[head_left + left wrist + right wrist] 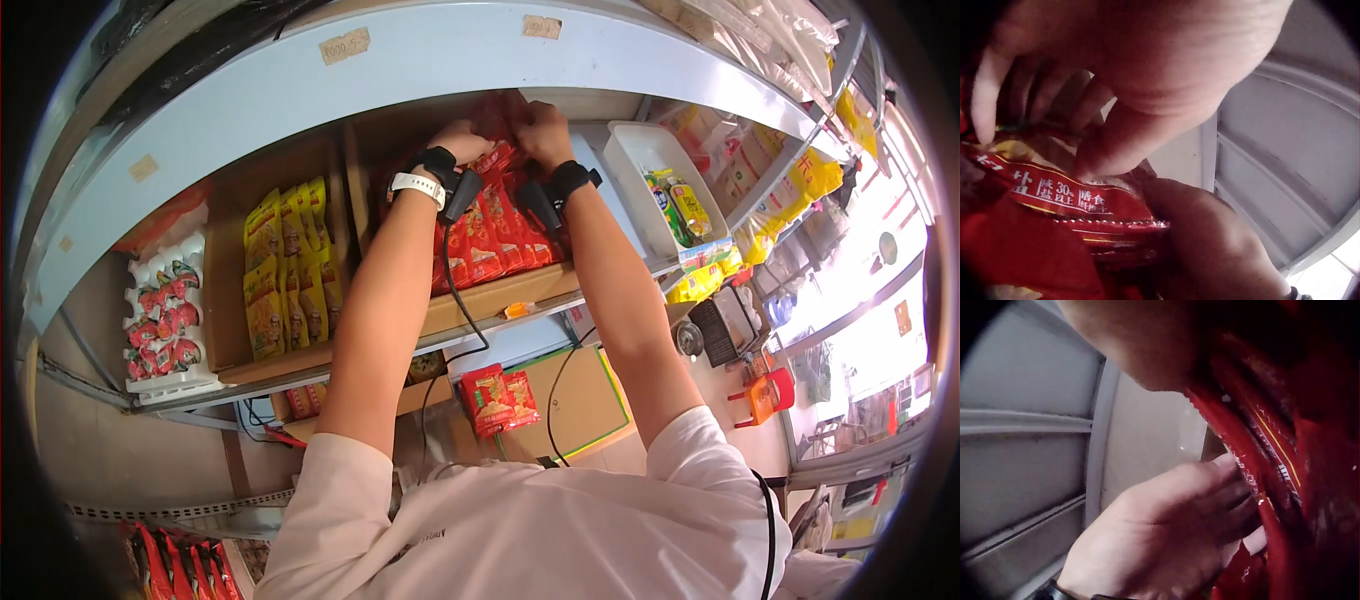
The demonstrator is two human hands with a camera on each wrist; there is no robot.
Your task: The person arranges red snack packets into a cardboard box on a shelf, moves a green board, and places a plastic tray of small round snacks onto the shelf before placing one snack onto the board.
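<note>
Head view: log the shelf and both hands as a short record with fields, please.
Left hand: pinches a glossy red printed plastic packet
Right hand: grips the red packaging beside the left hand
Below the hands: open brown cardboard box of red plastic packets
Left of that: yellow plastic packets
Far left: white tray of small wrapped items
Right: white plastic bin holding green and yellow packets

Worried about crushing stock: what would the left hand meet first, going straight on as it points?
Likely the glossy red plastic packet with white print, right against the left hand; depth beyond is unclear.
</note>
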